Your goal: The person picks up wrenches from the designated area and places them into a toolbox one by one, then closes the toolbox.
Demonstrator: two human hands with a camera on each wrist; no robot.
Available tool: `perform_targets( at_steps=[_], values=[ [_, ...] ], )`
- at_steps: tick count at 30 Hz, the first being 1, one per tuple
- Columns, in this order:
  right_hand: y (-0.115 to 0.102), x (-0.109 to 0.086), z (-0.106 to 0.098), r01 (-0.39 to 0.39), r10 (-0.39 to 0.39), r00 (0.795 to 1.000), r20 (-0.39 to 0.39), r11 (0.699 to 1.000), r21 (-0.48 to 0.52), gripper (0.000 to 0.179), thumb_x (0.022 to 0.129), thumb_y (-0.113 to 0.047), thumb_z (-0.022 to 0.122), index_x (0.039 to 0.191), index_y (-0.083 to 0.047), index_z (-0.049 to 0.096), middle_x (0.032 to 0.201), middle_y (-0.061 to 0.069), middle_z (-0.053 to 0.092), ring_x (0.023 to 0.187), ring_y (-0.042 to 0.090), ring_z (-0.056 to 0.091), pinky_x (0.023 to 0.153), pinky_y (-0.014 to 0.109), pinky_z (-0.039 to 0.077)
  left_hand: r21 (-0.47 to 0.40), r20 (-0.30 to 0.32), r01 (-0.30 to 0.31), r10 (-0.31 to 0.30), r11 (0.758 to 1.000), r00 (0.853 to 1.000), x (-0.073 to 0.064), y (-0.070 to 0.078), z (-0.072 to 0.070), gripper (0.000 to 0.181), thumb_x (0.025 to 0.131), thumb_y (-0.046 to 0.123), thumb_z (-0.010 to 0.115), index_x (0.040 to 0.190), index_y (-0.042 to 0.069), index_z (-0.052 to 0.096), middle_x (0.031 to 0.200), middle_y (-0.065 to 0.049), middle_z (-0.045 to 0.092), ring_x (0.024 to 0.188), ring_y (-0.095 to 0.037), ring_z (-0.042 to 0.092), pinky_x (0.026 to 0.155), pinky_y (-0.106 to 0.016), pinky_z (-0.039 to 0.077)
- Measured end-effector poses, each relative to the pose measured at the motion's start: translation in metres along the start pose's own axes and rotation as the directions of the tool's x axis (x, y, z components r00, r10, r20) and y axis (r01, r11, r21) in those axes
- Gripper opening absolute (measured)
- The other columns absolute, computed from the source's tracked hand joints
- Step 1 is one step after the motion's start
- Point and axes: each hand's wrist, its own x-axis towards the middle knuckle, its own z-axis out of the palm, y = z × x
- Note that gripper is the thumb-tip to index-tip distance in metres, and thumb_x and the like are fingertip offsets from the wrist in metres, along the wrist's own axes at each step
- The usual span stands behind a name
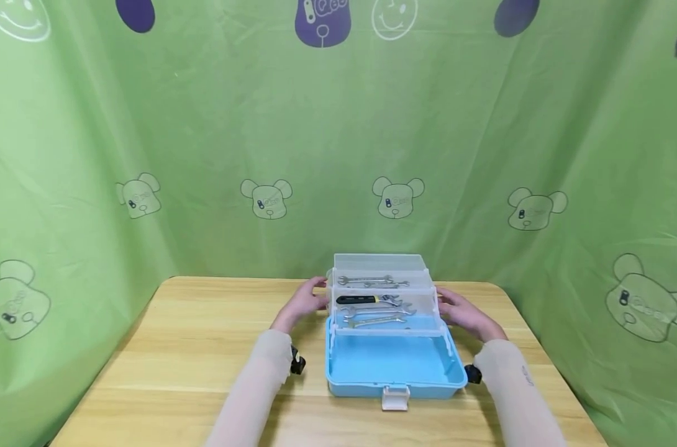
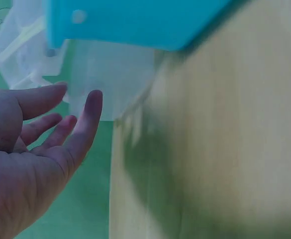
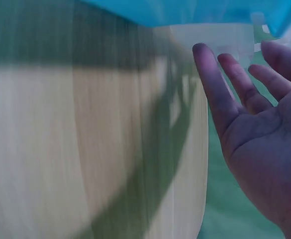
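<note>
A blue toolbox (image 1: 394, 360) stands unfolded on the table, its clear trays raised toward the back. Several metal wrenches (image 1: 379, 309) and an adjustable wrench (image 1: 366, 299) with a black handle lie in those trays. My left hand (image 1: 305, 302) is at the left side of the trays, fingers extended and slightly bent; in the left wrist view the hand (image 2: 41, 144) holds nothing. On the opposite side my right hand (image 1: 464, 312) has its fingers beside the trays. The right wrist view shows this hand (image 3: 259, 119) with a bare palm and loosely spread fingers near the clear lid (image 3: 215, 42).
A white latch (image 1: 395, 398) hangs down at the toolbox front. The wooden table (image 1: 215, 347) extends to the left and ends close behind the box. Green printed curtains (image 1: 327, 136) surround the table at the back and sides.
</note>
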Motion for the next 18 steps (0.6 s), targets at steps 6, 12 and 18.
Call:
perform_targets(
  at_steps=[6, 12, 18],
  values=[
    [0.0018, 0.0021, -0.0015, -0.005, 0.005, 1.000, 0.028, 1.000, 0.003, 0.067, 0.110, -0.030, 0.050, 0.165, -0.009, 0.020, 0.163, 0.031, 0.029, 0.145, 0.054, 0.036, 0.109, 0.060, 0.050, -0.041, -0.003, 0.069, -0.069, 0.997, 0.998, -0.0020, -0.0034, 0.0030, 0.060, 0.096, -0.008, 0.062, 0.152, -0.010, 0.039, 0.141, -0.031, 0.053, 0.108, -0.036, 0.070, 0.097, -0.044, 0.061],
    [0.0021, 0.0049, -0.0013, -0.018, 0.018, 0.999, 0.031, 0.999, 0.028, 0.068, 0.109, -0.029, 0.053, 0.165, -0.010, 0.020, 0.164, 0.032, 0.026, 0.148, 0.056, 0.031, 0.114, 0.063, 0.043, -0.032, 0.003, 0.095, -0.095, 0.995, 0.995, -0.0022, 0.0002, 0.0028, 0.056, 0.096, -0.007, 0.062, 0.149, -0.010, 0.043, 0.137, -0.028, 0.056, 0.102, -0.029, 0.072, 0.095, -0.042, 0.062],
    [0.0042, 0.0053, -0.0009, -0.010, 0.007, 0.999, 0.052, 0.999, 0.047, 0.067, 0.110, -0.024, 0.050, 0.166, -0.011, 0.017, 0.167, 0.030, 0.021, 0.151, 0.055, 0.025, 0.119, 0.065, 0.036, -0.051, 0.008, 0.094, -0.093, 0.994, 0.996, -0.0036, -0.0013, 0.0030, 0.055, 0.096, -0.008, 0.061, 0.149, -0.009, 0.044, 0.137, -0.029, 0.054, 0.101, -0.029, 0.070, 0.094, -0.042, 0.062]
  ],
)
